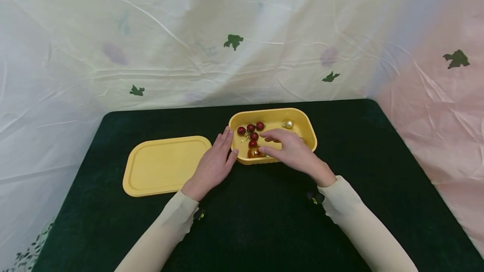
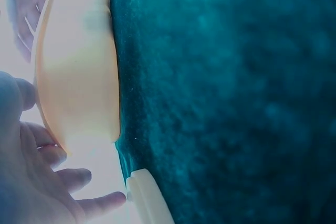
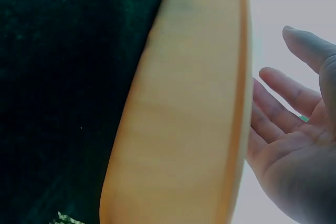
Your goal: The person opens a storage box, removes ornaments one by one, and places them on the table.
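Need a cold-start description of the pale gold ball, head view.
On the dark green table, find the open yellow box, right of the flat yellow lid. In the head view, look inside near its far wall, right of centre. That is the pale gold ball, far lighter than the dark red balls to its left.

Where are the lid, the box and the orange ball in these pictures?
Lid [image 1: 166,166]: head view, middle of its flat face.
Box [image 1: 274,116]: head view, inside of its far wall.
Orange ball [image 1: 254,153]: head view, middle of its visible side.
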Tool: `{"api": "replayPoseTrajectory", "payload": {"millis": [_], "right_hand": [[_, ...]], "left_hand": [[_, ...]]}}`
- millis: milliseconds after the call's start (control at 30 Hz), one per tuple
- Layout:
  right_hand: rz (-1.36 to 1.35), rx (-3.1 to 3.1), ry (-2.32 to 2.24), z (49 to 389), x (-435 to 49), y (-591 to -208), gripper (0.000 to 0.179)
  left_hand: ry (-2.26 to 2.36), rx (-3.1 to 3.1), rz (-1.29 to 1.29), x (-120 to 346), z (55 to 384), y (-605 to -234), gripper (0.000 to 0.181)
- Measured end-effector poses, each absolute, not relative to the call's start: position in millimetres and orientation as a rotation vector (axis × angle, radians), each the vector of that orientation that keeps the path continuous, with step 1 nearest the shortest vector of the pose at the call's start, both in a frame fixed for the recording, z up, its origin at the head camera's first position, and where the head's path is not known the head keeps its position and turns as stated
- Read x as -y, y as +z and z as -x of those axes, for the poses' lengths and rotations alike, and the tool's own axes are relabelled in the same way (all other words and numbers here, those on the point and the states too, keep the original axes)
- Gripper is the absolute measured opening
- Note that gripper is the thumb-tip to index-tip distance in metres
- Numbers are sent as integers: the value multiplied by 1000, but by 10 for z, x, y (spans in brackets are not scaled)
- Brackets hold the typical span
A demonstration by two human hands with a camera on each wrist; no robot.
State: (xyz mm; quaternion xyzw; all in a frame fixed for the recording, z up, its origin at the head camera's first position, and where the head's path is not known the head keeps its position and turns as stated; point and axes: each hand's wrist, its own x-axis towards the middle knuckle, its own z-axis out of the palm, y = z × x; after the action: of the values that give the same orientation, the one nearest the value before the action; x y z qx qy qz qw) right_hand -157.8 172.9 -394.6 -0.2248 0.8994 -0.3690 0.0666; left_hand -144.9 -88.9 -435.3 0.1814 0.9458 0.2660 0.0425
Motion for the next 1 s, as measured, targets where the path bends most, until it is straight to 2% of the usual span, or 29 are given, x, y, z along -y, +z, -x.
{"api": "replayPoseTrajectory", "payload": {"millis": [1000], "right_hand": [[617, -2643, -867, 1928, -1465, -4131, 40]], "left_hand": [[805, -2892, -539, 886, 1445, -4351, 67]]}}
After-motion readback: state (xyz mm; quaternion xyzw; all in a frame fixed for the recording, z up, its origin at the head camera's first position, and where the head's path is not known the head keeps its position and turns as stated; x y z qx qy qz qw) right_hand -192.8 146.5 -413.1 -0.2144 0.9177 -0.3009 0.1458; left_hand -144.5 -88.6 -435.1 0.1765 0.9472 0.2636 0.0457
